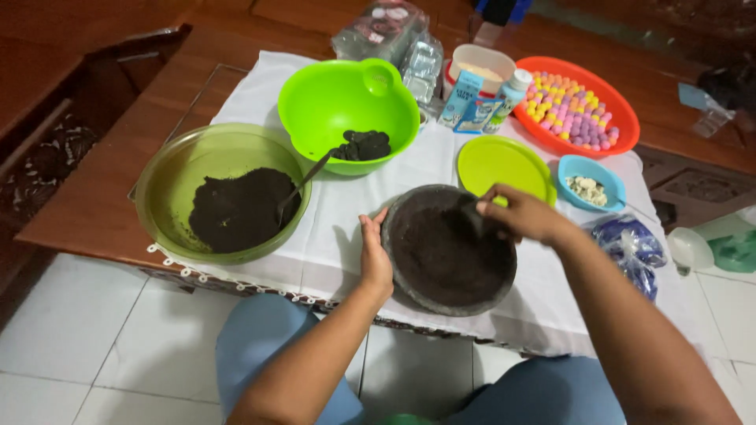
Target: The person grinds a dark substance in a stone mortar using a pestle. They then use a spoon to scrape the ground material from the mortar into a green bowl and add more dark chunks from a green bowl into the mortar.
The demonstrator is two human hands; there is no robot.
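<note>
— Sitting at the near edge, what do you see first?

— White floor tiles [94, 346] below, then a low wooden counter [87, 212] draped in a white cloth [346, 212] with a lace hem. A round grey stone mortar [449, 250] full of dark crumbs sits close to that near edge.

— And the hands?

— The left hand [375, 256] is curled against the mortar's left rim, fingers closed on it. The right hand [521, 212] is bunched over the far right rim, pinching a dark, blurred pestle-like tool [472, 214] that slants down and leftward into the crumbs.

— What's beside it?

— To the left, an olive-green translucent bowl [169, 185] of dark crumbs, with a metal spoon [303, 185] leaning up to the right. Behind the mortar, a lime-green flat plate [504, 161] and a small blue dish [592, 182]; bare cloth lies between mortar and bowl.

— Farther back?

— A bright green plastic bowl [346, 98] holding a dark lump, cartons [472, 102], and an orange basket [614, 106] of pastel balls. Bare brown wood runs beyond, with a dark drop at the far left.
</note>
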